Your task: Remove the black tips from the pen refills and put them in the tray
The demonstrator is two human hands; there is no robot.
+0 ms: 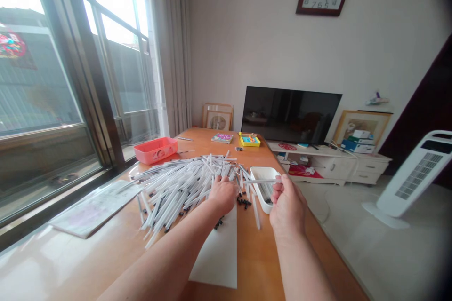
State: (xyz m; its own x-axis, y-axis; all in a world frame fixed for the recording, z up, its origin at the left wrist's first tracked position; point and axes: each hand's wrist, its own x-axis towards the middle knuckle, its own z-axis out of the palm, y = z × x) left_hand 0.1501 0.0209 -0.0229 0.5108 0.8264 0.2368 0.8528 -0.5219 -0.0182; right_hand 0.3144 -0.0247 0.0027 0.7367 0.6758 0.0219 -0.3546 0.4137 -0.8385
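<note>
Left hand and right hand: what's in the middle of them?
The head view shows small black plastic pieces and a thin white tube lying between the left hand and the right hand, just beside a white sheet of paper.

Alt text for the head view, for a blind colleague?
The right hand holds a white pen barrel above a white tray; the left hand rests on a heap of more barrels on a wooden table, small black parts beside it.

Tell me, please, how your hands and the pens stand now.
Right hand: white pen tube, over white tray. Left hand: on pen pile. Black parts scattered nearby.
</note>
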